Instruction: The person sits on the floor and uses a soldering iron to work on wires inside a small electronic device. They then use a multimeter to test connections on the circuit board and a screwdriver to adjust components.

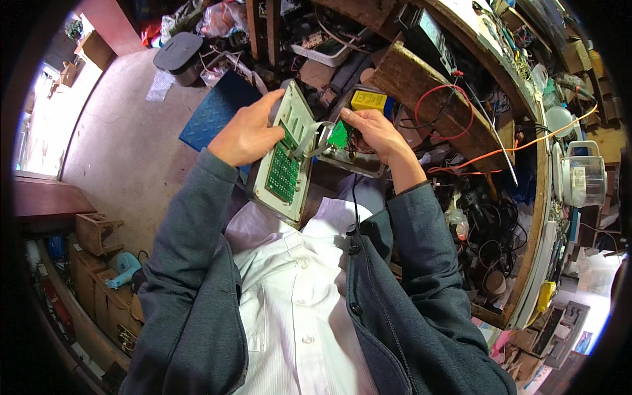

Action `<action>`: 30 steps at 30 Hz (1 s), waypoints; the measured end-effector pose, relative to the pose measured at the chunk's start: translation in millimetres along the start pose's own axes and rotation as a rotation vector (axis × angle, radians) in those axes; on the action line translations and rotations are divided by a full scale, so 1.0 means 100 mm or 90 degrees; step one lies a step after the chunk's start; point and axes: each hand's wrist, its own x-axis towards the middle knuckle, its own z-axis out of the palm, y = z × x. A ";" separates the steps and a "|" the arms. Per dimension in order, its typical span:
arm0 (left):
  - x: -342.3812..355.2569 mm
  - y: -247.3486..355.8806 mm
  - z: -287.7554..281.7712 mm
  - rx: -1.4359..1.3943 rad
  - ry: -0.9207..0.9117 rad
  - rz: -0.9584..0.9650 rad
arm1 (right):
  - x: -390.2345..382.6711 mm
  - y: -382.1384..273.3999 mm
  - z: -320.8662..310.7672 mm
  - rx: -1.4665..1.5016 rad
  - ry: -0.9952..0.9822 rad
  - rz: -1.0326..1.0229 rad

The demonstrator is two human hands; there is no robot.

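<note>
My left hand (245, 135) grips a pale plastic housing half (299, 106), tilted up with its inner side showing. Its thumb lies over the edge, and a long green circuit board (284, 174) is fixed inside. Between finger and thumb, my right hand (382, 137) pinches a small green circuit board (338, 135). A pale ribbon cable (307, 139) runs from the housing half towards the small board. Beneath my right hand sits the other housing half (375, 169), with a yellow block like a battery (368, 100) at its far end. The right hand partly covers its inside.
A cluttered wooden bench (526, 263) stands on the right, with red and orange cables hanging from it. A blue textured plate (214, 112) lies beyond my left hand. Further off are a dark bin (179, 56) and a white tray (324, 54). A wooden box (99, 234) stands lower left.
</note>
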 end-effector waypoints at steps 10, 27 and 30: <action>0.02 0.12 -0.01 0.089 0.084 0.052 | 0.07 0.00 0.03 -0.112 0.107 -0.295; -0.18 -0.14 0.08 -0.004 0.151 0.010 | -0.82 0.04 0.54 -0.179 0.270 -0.393; -0.27 -0.08 0.11 -0.036 0.158 -0.001 | -0.94 0.12 0.65 -0.082 0.275 -0.388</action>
